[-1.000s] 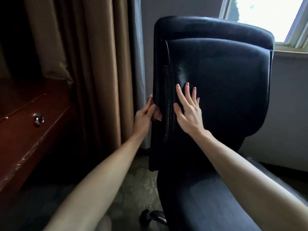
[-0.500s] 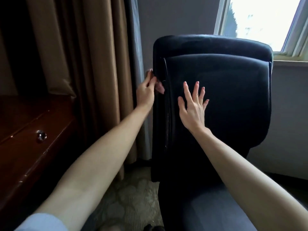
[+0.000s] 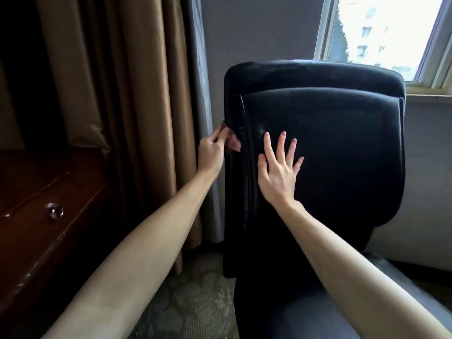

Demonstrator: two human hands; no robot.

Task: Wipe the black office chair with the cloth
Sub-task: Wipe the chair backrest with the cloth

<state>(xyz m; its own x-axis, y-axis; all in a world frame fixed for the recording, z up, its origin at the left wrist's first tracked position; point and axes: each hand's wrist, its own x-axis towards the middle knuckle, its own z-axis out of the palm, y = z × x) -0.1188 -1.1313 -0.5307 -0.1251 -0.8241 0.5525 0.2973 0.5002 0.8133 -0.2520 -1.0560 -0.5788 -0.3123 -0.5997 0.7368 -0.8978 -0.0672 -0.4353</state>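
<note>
Chair (image 3: 330,172) against the wall under the window (image 3: 386,33). Cloth (image 3: 234,143), a small pinkish wad, sits on the backrest's left edge, pinched in the left hand (image 3: 211,152). Right hand (image 3: 278,174) lies flat on the backrest, fingers (image 3: 281,145) spread, holding nothing, probably steadying. Looks mid-task: edge under way, can't tell how much of the backrest, top and seat is done. Curtain (image 3: 127,94) just beside the edge crowds the left hand; dresser (image 3: 36,216) further left.

floor (image 3: 186,302): patterned carpet, lower centre | black office chair (image 3: 318,167): over it, centre-right, base hidden | brown curtain (image 3: 146,94): reaches it, left
</note>
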